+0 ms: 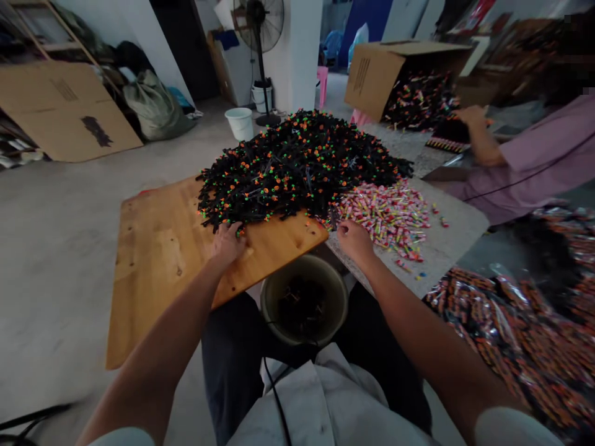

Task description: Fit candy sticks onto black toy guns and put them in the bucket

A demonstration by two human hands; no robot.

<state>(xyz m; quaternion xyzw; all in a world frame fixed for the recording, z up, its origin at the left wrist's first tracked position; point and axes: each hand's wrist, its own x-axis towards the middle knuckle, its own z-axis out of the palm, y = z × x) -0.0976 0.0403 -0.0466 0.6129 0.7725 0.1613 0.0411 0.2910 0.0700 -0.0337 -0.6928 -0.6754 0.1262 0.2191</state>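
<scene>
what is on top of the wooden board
A black heap flecked orange and green lies partly on the wooden board, with the left hand at the heap's near edge. Whatever is underneath is hidden.

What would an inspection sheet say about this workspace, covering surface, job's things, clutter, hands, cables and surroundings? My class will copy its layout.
Surface: wooden board at left, grey tabletop at right.
Job's things: heap of black pieces with orange and green tips; pink pile to its right.
Clutter: loose pieces apart from the pink pile; wrapped bundles at lower right.
Hands: left hand at the heap's near edge; right hand beside the pink pile; any grip unclear.
Cables: black cable down the person's front.
Surroundings: fan, white bucket, open carton, co-worker's sleeve.
</scene>
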